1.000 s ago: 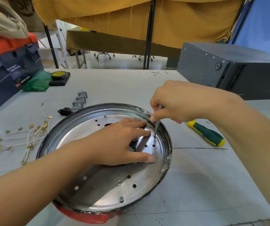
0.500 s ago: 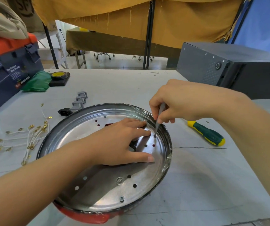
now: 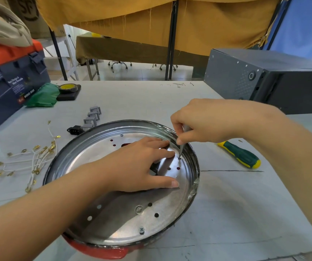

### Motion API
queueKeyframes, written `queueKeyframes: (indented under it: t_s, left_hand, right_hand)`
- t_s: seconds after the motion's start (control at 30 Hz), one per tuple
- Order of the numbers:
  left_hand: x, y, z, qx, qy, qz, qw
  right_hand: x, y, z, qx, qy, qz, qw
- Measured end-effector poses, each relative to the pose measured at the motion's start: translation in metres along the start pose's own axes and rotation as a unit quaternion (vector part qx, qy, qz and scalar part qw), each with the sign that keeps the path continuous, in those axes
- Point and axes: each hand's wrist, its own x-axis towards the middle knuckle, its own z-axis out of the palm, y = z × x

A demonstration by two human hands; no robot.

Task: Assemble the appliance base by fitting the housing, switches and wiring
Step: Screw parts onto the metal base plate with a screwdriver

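Note:
A round appliance base (image 3: 191, 162) with a red outer shell lies upside down on the table, its silver metal plate (image 3: 125, 221) facing up. My left hand (image 3: 132, 164) presses flat on the plate, fingers straight, partly covering a black part near the middle. My right hand (image 3: 204, 121) pinches a thin metal screwdriver shaft (image 3: 181, 147), held upright. Its tip sits on a screw (image 3: 179, 157) near the plate's right rim.
A green and yellow screwdriver (image 3: 240, 154) lies right of the base. White wires with brass terminals (image 3: 32, 161) are spread at the left. Grey switches (image 3: 93, 116) and a black socket (image 3: 74, 129) lie behind the base. A toolbox (image 3: 10, 80) stands far left, a grey case (image 3: 268, 80) far right.
My right hand's fingers have shifted slightly round the screwdriver shaft, which stays on the same screw. My left hand and the base have not moved.

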Motion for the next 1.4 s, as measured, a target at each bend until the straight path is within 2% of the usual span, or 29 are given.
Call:
queueKeyframes:
  t_s: [0.07,0.17,0.47,0.77,0.93,1.1,1.4]
  left_hand:
    - [0.000,-0.001,0.000,0.002,-0.004,-0.002,1.000]
    - [0.000,-0.001,0.001,0.001,-0.001,-0.003,1.000]
    - [0.000,-0.001,0.002,0.003,0.014,0.008,1.000]
    - [0.000,0.000,0.001,0.005,0.007,0.006,1.000]
    - [0.000,0.001,0.001,0.004,0.020,0.012,1.000]
    - [0.001,0.000,0.002,0.004,0.017,0.013,1.000]
    - [0.001,-0.002,0.004,0.012,0.020,0.020,1.000]
  right_hand:
    - [-0.003,0.002,-0.001,0.014,-0.006,-0.007,1.000]
    - [-0.004,0.003,-0.003,0.024,0.027,-0.017,0.999]
    - [-0.001,-0.002,-0.009,-0.049,0.019,-0.012,0.999]
    - [0.007,-0.005,-0.013,-0.023,-0.052,0.015,0.998]
    - [0.003,-0.009,-0.005,-0.015,-0.006,-0.003,1.000]
    - [0.000,-0.010,0.000,-0.018,0.001,-0.019,1.000]
    - [0.001,-0.013,0.000,-0.018,0.029,0.004,0.999]
